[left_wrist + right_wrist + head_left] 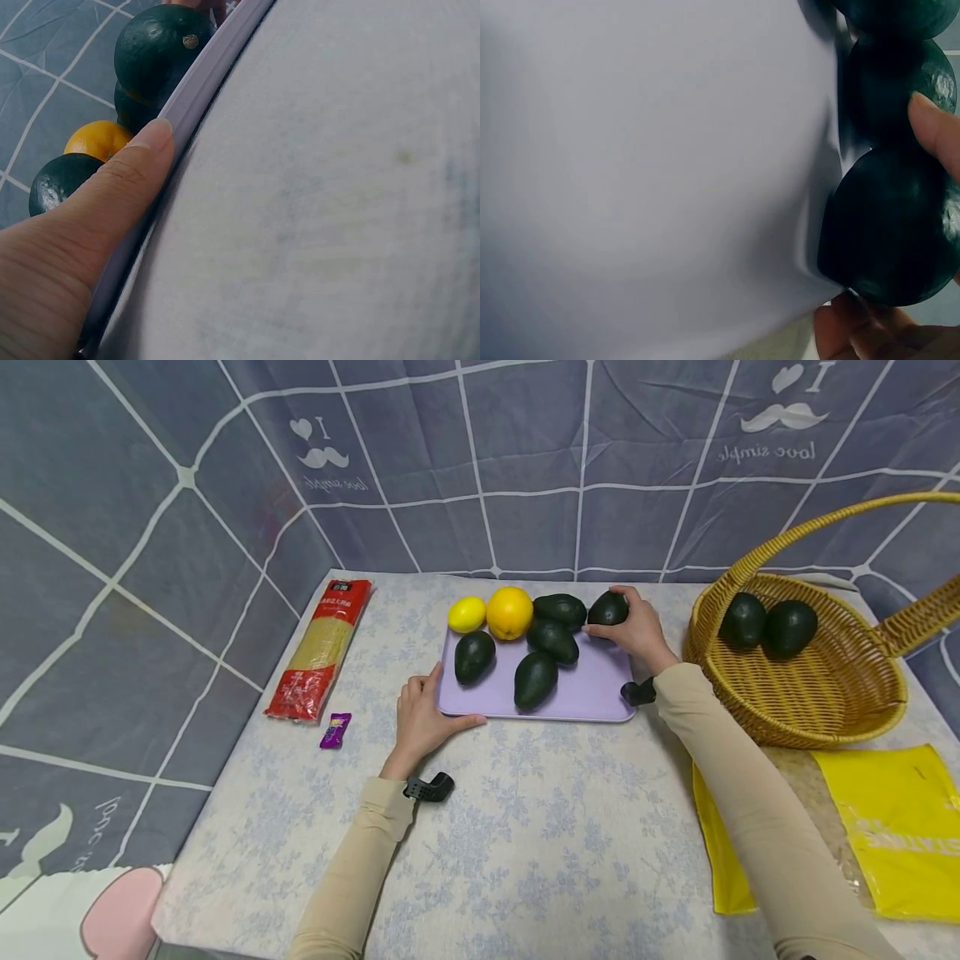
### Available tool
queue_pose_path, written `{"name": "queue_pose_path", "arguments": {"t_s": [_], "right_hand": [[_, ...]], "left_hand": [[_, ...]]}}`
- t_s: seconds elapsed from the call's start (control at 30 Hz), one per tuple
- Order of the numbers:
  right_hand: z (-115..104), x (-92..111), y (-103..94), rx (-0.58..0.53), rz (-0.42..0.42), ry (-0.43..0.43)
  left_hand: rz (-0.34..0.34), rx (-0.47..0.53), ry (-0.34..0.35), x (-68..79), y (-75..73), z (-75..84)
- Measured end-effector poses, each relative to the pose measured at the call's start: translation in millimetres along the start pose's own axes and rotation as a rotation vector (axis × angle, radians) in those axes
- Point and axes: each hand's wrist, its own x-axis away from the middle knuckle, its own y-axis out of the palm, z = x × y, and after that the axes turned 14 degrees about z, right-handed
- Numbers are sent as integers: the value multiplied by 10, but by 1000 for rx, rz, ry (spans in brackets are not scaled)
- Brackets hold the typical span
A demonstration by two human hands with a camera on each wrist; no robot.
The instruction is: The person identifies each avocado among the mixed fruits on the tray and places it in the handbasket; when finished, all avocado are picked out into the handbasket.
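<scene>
A lilac tray (592, 681) holds several dark green avocados, a lemon (467, 614) and an orange (510, 612). At the tray's back right corner, my right hand (633, 625) grips an avocado (607, 608), thumb on one side and fingers on the other. In the right wrist view, that avocado (892, 232) sits right beside another avocado (892, 90). My left hand (423, 718) rests at the tray's front left corner, thumb and fingers spread apart. Its straight thumb (127, 176) lies along the tray's rim (217, 56) in the left wrist view.
On the right stands a wicker basket (810, 702) with a tall handle and two avocados (789, 628) inside. A yellow bag (892, 827) lies in front of it, partly under my right sleeve. Leftward lie a red noodle packet (318, 652) and a small purple-wrapped candy (335, 730).
</scene>
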Motion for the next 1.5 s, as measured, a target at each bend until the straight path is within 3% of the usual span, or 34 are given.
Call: {"name": "queue_pose_path", "arguments": {"t_s": [0.33,1.2,1.5], "right_hand": [[44,-2,17,5,-39,-8],[61,156,-192,51,-171,-99],[67,185,-222,73,-181,-103]], "left_hand": [[-12,-5,-4,10,15,-3],[-12,-2,0,-8,23,-15],[-9,1,0,-19,17,-12]]}}
